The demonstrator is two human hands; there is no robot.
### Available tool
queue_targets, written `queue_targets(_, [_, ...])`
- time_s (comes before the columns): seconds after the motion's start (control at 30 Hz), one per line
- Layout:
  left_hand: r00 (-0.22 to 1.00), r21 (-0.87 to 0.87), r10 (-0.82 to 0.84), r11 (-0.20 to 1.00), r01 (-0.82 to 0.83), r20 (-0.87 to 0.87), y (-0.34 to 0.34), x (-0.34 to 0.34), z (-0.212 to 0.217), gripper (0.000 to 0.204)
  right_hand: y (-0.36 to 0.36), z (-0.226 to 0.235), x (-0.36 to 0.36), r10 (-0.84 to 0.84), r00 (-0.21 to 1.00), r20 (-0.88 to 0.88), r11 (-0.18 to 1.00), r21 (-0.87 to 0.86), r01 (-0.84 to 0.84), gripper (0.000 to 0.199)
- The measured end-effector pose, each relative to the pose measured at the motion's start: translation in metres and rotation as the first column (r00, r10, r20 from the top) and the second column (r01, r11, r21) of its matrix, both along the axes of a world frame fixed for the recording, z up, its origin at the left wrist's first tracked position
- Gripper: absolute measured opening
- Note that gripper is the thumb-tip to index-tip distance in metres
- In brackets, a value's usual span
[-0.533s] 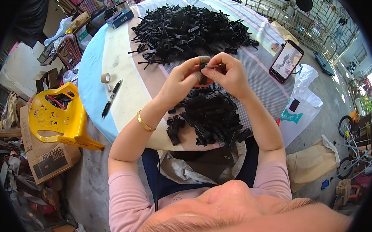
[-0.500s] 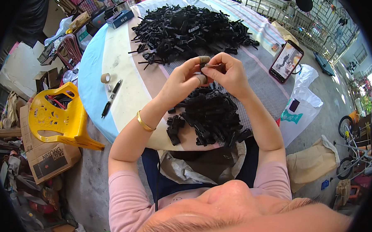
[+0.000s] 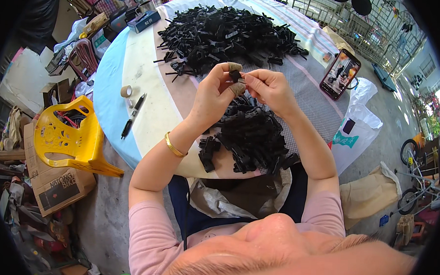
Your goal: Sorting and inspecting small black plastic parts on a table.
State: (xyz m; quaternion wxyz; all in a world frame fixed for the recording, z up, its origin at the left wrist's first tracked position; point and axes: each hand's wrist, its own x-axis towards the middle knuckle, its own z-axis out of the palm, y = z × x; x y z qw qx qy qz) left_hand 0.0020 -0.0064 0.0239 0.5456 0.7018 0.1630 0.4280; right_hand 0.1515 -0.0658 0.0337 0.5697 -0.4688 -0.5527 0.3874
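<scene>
Above the table's middle, my left hand [image 3: 211,99] pinches a small black strap-like piece [image 3: 235,76] between a thumb and finger wrapped in tan tape. My right hand [image 3: 273,93] is closed in a pinch right beside that piece. What its fingertips grip is too small to make out. Below both hands lies a near pile of black pieces [image 3: 252,136], close to the table's front edge. Farther back spreads a larger heap of black pieces with thin straps [image 3: 229,34].
On the cloth-covered table [image 3: 149,70] lie a black pen [image 3: 133,116] and a tape roll [image 3: 126,91]. A dark blue box [image 3: 143,21] sits at the back left, a propped phone [image 3: 339,74] at the right. A yellow chair [image 3: 89,151] stands left, a white bag [image 3: 355,128] right.
My right hand has shifted slightly right, its fingers turning away from my left fingertips. The black piece in my left hand shows more clearly now.
</scene>
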Motion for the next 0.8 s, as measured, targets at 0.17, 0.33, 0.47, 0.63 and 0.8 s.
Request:
queue_targets(0.17, [0.987,0.132,0.163,0.978,-0.162,0.010,-0.003,0.001,-0.003,0.021,0.000,-0.006,-0.005,0.007,0.999,-0.053,0.999,-0.052,-0.009,0.018])
queue_targets(0.33, [0.942,0.386,0.336,0.870,-0.308,-0.005,-0.010,-0.001,-0.001,0.018,-0.002,-0.003,-0.004,0.010,0.999,-0.050,1.000,-0.021,-0.011,0.017])
queue_targets(0.47, [0.986,0.498,0.125,0.866,-0.054,-0.110,-0.005,-0.010,0.019,0.026,0.000,0.001,0.023,0.145,0.989,-0.018,0.987,0.073,-0.144,0.016])
queue_targets(0.63, [0.925,-0.046,-0.352,0.936,0.349,-0.141,0.027,-0.015,0.013,0.031,0.009,0.000,0.038,0.067,0.984,-0.168,0.970,0.241,-0.025,0.016])
queue_targets(0.8, [0.839,0.754,0.392,0.656,0.034,-0.378,0.063,-0.003,-0.030,0.033,0.014,-0.011,0.028,-0.212,0.945,0.250,0.944,0.303,0.131,0.015])
